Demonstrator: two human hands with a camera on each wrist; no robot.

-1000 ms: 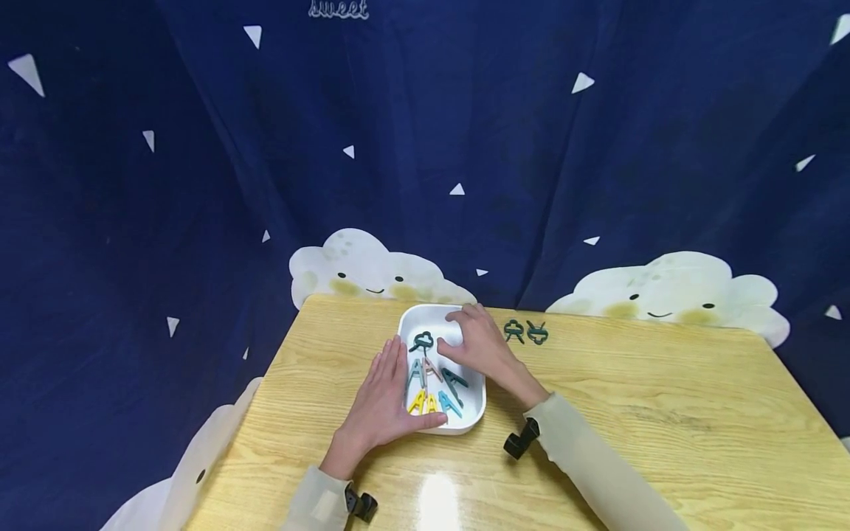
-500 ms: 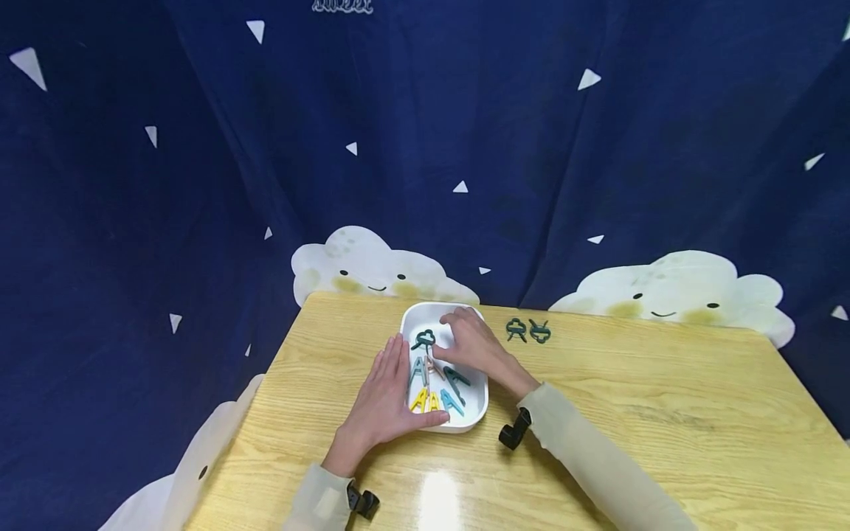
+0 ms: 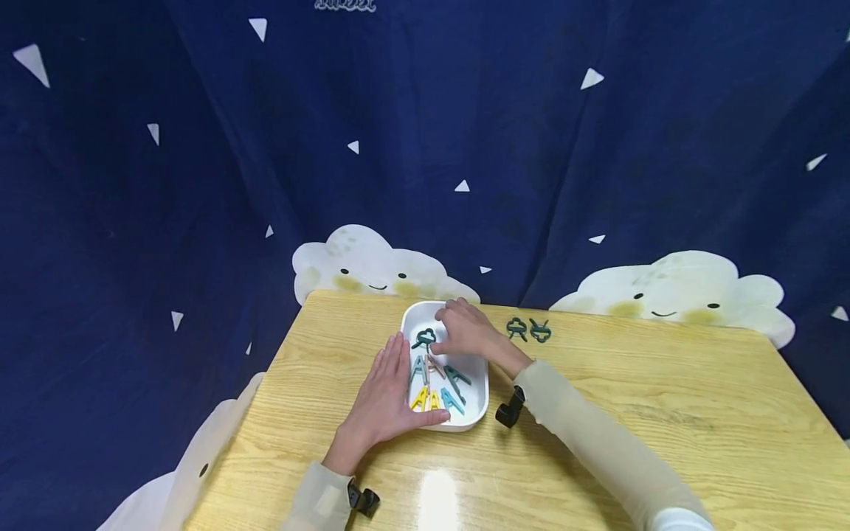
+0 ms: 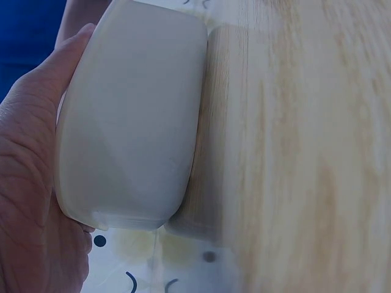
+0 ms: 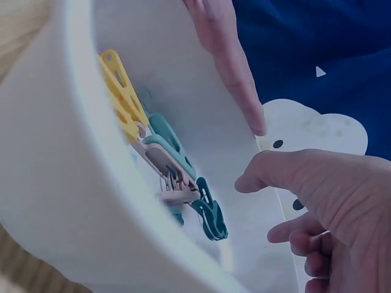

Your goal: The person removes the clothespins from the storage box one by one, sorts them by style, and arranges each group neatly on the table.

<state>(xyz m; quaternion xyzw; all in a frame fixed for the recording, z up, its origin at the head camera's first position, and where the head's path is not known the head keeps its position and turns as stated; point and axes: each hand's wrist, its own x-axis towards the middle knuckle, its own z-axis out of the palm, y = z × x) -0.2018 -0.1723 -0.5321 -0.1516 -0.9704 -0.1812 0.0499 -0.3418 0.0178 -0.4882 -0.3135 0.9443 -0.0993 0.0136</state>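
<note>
My left hand (image 3: 381, 398) rests along the near-left side of a white tray (image 3: 481, 402), fingers straight, thumb on the near rim. In the left wrist view that hand lies against the tray's outer wall (image 4: 134, 116). My right hand (image 3: 468, 330) is over the far right part of the tray, thumb and forefinger apart, nothing between them. Just left of its thumb lies a dark green cloud-shaped clip (image 3: 426, 337). Nearer in the tray are a grey-blue clothespin (image 3: 417, 369), a pink one (image 3: 435, 366), a dark green one (image 3: 457, 380), a light blue one (image 3: 452, 400) and yellow clothespins (image 3: 420, 398).
Two more dark green cloud-shaped clips (image 3: 516, 328) lie side by side on the wooden table (image 3: 651, 405), right of the tray near the far edge. Behind the table hangs a dark blue curtain (image 3: 412, 133) with white clouds. Each wrist wears a black camera mount (image 3: 510, 407).
My right hand has shifted a little left, bringing its thumb closer to the cloud-shaped clip. The left hand stays at the tray. The head view has moved slightly.
</note>
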